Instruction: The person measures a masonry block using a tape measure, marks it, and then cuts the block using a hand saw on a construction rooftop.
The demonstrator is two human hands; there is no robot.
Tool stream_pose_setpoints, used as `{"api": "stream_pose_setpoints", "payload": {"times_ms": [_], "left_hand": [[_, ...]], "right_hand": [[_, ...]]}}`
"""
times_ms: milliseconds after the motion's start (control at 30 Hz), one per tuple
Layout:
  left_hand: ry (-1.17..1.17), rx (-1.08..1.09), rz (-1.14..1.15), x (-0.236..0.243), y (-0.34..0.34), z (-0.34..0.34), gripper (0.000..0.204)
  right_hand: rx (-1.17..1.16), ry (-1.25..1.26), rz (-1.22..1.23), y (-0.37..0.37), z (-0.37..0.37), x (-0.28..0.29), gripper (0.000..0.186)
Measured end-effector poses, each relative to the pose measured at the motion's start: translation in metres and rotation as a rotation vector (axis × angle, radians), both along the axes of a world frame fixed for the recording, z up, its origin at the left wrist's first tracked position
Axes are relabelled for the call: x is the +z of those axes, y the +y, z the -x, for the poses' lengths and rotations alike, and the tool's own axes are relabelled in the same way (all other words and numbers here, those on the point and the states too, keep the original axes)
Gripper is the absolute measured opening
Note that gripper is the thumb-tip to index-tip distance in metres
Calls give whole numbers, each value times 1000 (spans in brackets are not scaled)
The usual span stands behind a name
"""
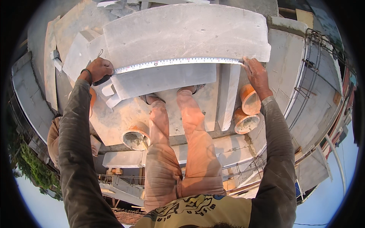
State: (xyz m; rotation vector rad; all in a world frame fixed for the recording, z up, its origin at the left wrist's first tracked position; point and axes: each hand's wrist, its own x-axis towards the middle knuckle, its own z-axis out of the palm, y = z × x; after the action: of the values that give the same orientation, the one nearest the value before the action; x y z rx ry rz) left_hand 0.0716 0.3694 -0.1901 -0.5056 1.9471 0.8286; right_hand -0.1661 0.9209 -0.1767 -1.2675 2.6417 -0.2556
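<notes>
A white tape measure (178, 61) is drawn out along the near edge of a large pale grey block (186, 32). My left hand (99, 69) grips its dark case at the block's left end. At the right end, the fingers of my right hand (257, 74) pinch the tip of the blade against the block's near edge. Below the blade lies another light grey block (163, 80), just beyond my feet. A long narrow block (229, 97) stands to the right of that one.
An orange bucket (135, 136) stands left of my legs. Two more, an upper bucket (250, 99) and a lower bucket (246, 121), sit near my right forearm. Steel rebar (312, 62) runs along the right-hand wall. Part of another person (54, 140) shows beyond my left arm.
</notes>
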Motion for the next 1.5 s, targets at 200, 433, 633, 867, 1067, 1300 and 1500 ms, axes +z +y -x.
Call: {"api": "stream_pose_setpoints", "payload": {"times_ms": [200,433,633,867,1067,1300,1500], "left_hand": [[-70,78,7,3,2,1,21],[-36,44,-6,2,1,-3,21],[-24,15,10,10,3,5,22],[2,82,-8,5,7,1,18],[-10,107,-21,-1,5,-1,18],[-215,204,-106,64,44,-91,15],[-294,914,-543,187,173,-185,16]], "right_hand": [[-37,27,54,-23,40,-2,31],[-3,70,56,-38,54,3,31],[-32,38,50,-4,11,-8,27],[-45,96,15,-2,13,-18,30],[-100,63,89,-28,38,-8,28],[-356,-287,119,48,-109,59,31],[-1034,-871,345,23,-231,158,65]]}}
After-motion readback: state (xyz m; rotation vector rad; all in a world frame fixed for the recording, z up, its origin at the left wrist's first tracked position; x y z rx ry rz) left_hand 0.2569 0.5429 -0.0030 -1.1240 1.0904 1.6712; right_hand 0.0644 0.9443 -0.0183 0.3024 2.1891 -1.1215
